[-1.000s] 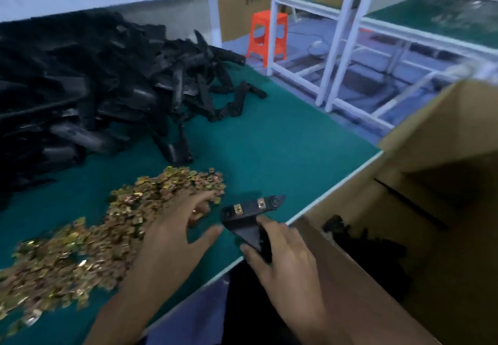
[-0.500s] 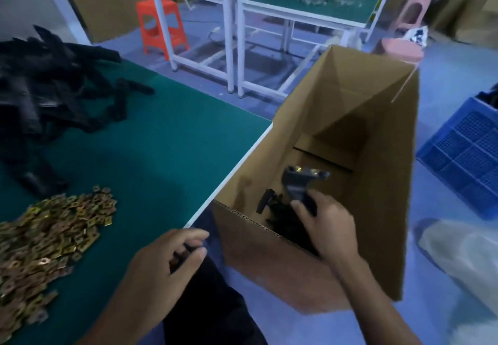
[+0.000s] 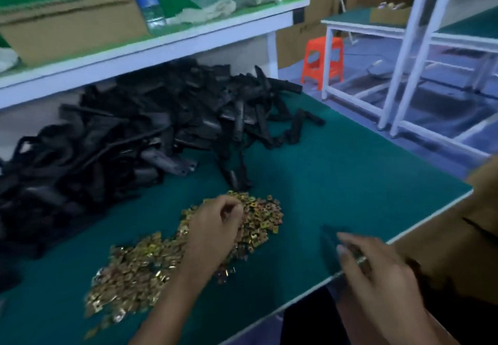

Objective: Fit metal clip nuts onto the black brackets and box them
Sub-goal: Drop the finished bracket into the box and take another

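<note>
From my remote seat, trouble starts at frame left: the tangled pile of black plastic brackets [image 3: 121,142] is interlocked, so pulling one out could drag neighbours into the heap of small brass-coloured metal clip nuts [image 3: 140,272] just below it. My left hand [image 3: 213,226] sits at the heap's upper right end, fingers curled down into the nuts. I cannot tell whether a nut is actually pinched or how many. Two stuck together would jam on a bracket.

Further right, my right hand [image 3: 377,272] is motion-blurred over the near edge of the green felt-topped table [image 3: 350,172], fingers stretched and slightly spread, with nothing plainly held. A sweep from there could knock loose nuts off that edge. The brown cardboard box [image 3: 474,242] shows only at the right border, so I judge a blind drop might miss it.

The nut heap runs lengthwise from lower left to upper right. The nearest loose bracket [image 3: 172,162], at the pile's lower edge, lies flat with its long axis running upper left to lower right. Its holed end points lower right.
</note>
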Action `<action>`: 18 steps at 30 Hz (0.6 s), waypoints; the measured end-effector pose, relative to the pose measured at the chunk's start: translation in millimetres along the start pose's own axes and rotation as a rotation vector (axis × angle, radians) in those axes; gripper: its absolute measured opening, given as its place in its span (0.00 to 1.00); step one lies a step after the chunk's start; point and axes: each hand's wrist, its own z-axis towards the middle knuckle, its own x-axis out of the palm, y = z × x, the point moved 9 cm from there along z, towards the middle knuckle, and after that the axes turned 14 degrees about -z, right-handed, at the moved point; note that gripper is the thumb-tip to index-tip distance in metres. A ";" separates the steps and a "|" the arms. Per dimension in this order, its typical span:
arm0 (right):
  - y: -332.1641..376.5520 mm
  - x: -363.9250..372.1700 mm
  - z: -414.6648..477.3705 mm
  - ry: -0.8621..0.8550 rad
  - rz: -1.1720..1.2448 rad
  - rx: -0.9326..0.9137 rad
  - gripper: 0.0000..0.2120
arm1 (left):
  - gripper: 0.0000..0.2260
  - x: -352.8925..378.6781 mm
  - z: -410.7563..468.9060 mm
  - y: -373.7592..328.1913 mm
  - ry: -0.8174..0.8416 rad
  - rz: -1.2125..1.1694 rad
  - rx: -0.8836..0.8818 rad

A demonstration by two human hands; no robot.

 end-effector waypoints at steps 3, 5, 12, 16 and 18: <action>50.5 33.3 5.7 0.096 0.154 -0.083 0.09 | 0.07 -3.4 58.1 15.4 -0.033 0.103 -0.041; 66.2 53.4 4.9 0.154 0.215 -0.110 0.06 | 0.16 6.7 87.3 27.3 0.008 0.165 -0.096; 75.7 73.6 -8.5 0.022 0.058 -0.211 0.07 | 0.39 50.0 121.6 52.3 0.091 0.266 -0.278; 73.9 75.2 -8.2 0.035 0.042 -0.223 0.10 | 0.21 34.7 113.2 51.8 -0.030 0.272 -0.253; 72.8 76.7 -8.5 0.065 0.061 -0.209 0.12 | 0.14 7.0 102.1 41.9 -0.136 0.137 -0.190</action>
